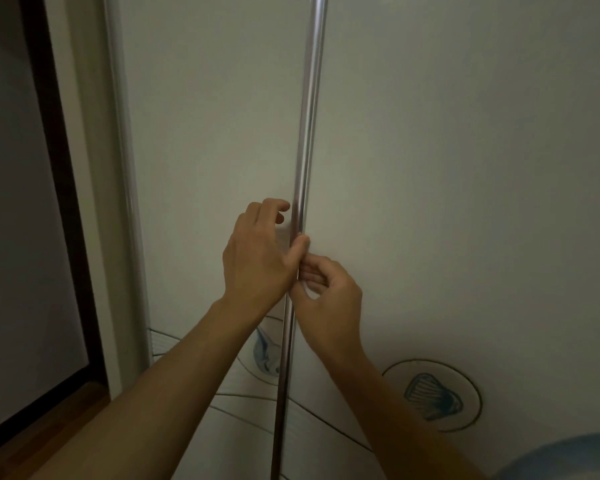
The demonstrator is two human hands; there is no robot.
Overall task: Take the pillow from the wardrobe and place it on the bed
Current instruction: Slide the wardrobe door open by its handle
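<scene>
No readable text, label or number anywhere — only drawn motifs.

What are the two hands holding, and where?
The wardrobe's vertical metal strip, midway up: the left hand pinches it, and the right hand just below curls its fingers round its edge.

Right hand (329, 299) fingertips tuck behind the metal strip (305, 133) and under the left hand (257, 258) thumb, so neither grip is readable. Both forearms and the wardrobe (465, 168) run off frame. The blue rounded thing (568, 459) bottom right is cropped and blurry, can't ID.
</scene>
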